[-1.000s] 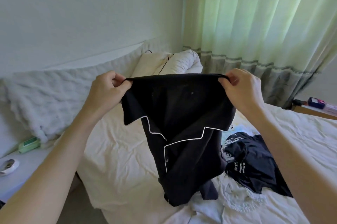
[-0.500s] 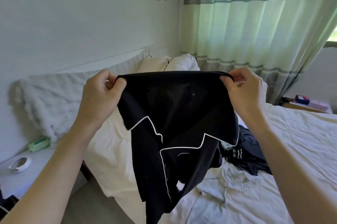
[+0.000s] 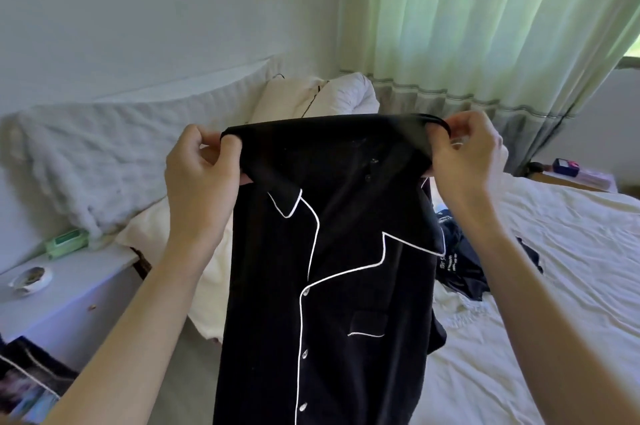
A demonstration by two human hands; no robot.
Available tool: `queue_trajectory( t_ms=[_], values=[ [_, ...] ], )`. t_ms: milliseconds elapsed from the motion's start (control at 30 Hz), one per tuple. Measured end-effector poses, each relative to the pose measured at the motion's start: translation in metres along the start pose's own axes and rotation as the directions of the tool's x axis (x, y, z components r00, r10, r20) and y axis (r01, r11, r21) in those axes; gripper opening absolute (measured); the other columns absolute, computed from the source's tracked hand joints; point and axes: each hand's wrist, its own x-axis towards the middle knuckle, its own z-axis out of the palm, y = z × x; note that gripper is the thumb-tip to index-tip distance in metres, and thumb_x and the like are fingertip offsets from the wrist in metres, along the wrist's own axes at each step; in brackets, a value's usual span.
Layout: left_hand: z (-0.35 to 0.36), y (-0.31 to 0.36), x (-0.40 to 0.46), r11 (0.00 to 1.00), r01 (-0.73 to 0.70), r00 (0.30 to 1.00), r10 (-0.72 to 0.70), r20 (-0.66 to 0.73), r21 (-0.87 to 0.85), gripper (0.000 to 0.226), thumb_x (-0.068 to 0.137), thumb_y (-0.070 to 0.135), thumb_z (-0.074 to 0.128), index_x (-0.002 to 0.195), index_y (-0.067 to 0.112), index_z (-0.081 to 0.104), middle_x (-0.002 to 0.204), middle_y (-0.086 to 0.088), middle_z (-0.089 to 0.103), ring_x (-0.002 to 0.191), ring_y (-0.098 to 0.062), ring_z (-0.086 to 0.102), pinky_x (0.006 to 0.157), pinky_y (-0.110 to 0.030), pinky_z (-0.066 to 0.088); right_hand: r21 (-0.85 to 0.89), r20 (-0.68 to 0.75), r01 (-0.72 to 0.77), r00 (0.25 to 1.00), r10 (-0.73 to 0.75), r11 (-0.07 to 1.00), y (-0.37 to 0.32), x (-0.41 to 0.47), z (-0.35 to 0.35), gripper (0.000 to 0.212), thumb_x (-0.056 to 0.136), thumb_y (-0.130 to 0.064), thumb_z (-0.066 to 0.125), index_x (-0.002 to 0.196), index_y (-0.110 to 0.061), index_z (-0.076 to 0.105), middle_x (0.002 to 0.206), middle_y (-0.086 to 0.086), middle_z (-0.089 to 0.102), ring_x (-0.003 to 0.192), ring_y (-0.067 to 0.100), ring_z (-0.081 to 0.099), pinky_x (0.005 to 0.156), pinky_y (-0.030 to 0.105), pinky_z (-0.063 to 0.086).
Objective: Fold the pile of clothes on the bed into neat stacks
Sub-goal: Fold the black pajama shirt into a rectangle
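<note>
Head view: bed [image 3: 554, 286] fills the right half, sheet rumpled, unfolded clothes lying near its left edge. Shirt [image 3: 332, 269] is the biggest task item: black, white piping, buttoned front, chest pocket. It's up in the air over the bed's left edge, front facing the camera, hanging straight down out of frame. Likely reason for the hold: letting it hang by the shoulders squares it up before laying it flat to fold. No neat stacks visible anywhere, so the job looks early.

Dark tee [image 3: 460, 269] with small white print sits crumpled on the bed just behind the shirt's right side, on some white clothes; still to do. Pillows [image 3: 332, 99] at the head corner, nightstand [image 3: 69, 293] off the bed's left edge.

Hands: both raised well above the sheet, forearms angled up and inward. Left hand [image 3: 197, 179] pinches the left shoulder seam, thumb over the fabric, fingers curled behind. Right hand [image 3: 464, 161] pinches the right shoulder the same way, fabric bunched under its fingers. Top edge is pulled taut between them.
</note>
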Motion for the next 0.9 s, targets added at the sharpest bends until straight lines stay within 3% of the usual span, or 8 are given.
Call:
queue_trajectory(
  t_ms=[100,233,400,533,633,700,767,900],
  values=[
    [0.010,-0.036,0.018,1.000,0.028,1.000,-0.028,0.010,0.000,0.010,0.077,0.023,0.053,0.068,0.022,0.049,0.066,-0.002,0.063,0.068,-0.014,0.067,0.060,-0.025,0.056,0.027,0.048,-0.053,0.998,0.051,0.998,0.033,0.010,0.041,0.018,0.088,-0.020,0.053,0.077,-0.031,0.044,0.078,-0.015,0.054,0.081,0.012,0.058,0.075,0.041,0.054],
    [0.040,-0.105,0.056,0.994,0.087,0.994,-0.091,0.054,0.073,0.014,0.082,0.018,0.053,0.070,0.023,0.048,0.073,-0.005,0.061,0.073,-0.015,0.067,0.069,-0.033,0.059,0.068,0.146,-0.202,0.971,0.191,0.977,0.095,0.035,0.118,0.022,0.092,-0.016,0.047,0.077,-0.029,0.039,0.088,-0.001,0.052,0.097,0.029,0.057,0.084,0.051,0.051],
    [0.089,-0.217,0.126,0.966,0.203,0.976,-0.213,0.047,0.161,0.006,0.079,0.023,0.051,0.073,0.023,0.049,0.072,0.004,0.060,0.065,-0.002,0.065,0.075,-0.038,0.058,0.031,0.184,-0.273,0.947,0.263,0.961,0.184,0.081,0.232,0.008,0.092,-0.015,0.047,0.085,-0.018,0.043,0.091,0.004,0.053,0.097,0.031,0.057,0.084,0.049,0.051],
    [0.127,-0.328,0.165,0.911,0.328,0.934,-0.353,0.060,0.249,0.008,0.083,0.019,0.050,0.076,0.021,0.048,0.078,0.002,0.061,0.077,-0.011,0.066,0.079,-0.039,0.057,-0.047,0.252,-0.338,0.906,0.339,0.940,0.265,0.100,0.322,0.004,0.092,-0.013,0.047,0.090,-0.013,0.044,0.091,0.000,0.051,0.098,0.029,0.056,0.087,0.045,0.050],
    [0.140,-0.422,0.163,0.808,0.431,0.837,-0.524,0.157,0.402,0.005,0.090,0.019,0.050,0.087,0.016,0.052,0.094,-0.005,0.064,0.095,-0.021,0.063,0.091,-0.043,0.051,-0.121,0.323,-0.457,0.821,0.470,0.881,0.335,0.081,0.371,0.012,0.094,-0.013,0.048,0.104,-0.007,0.051,0.099,0.007,0.056,0.099,0.025,0.057,0.089,0.028,0.045],
    [0.135,-0.479,0.146,0.726,0.460,0.740,-0.632,0.232,0.512,0.010,0.093,0.020,0.050,0.099,0.016,0.057,0.107,-0.006,0.065,0.099,-0.016,0.060,0.093,-0.030,0.047,-0.211,0.394,-0.489,0.750,0.531,0.847,0.378,0.052,0.389,0.022,0.094,-0.013,0.048,0.115,-0.005,0.051,0.105,0.005,0.056,0.101,0.019,0.055,0.074,0.013,0.035],
    [0.118,-0.526,0.124,0.655,0.463,0.659,-0.705,0.262,0.598,0.018,0.095,0.017,0.049,0.109,0.015,0.061,0.112,-0.003,0.064,0.099,-0.013,0.059,0.087,-0.017,0.042,-0.295,0.463,-0.501,0.670,0.581,0.813,0.418,0.016,0.398,0.027,0.095,-0.013,0.047,0.121,-0.006,0.049,0.116,0.010,0.057,0.107,0.020,0.054,0.071,0.016,0.034],
    [0.065,-0.594,0.090,0.476,0.467,0.556,-0.813,0.171,0.745,0.026,0.097,0.017,0.047,0.120,0.015,0.059,0.122,-0.003,0.060,0.111,-0.016,0.055,0.092,-0.021,0.038,-0.467,0.576,-0.420,0.523,0.628,0.778,0.472,-0.060,0.407,0.037,0.098,-0.020,0.047,0.133,-0.012,0.046,0.134,0.007,0.051,0.112,0.013,0.049,0.083,0.012,0.030]
  ],
)
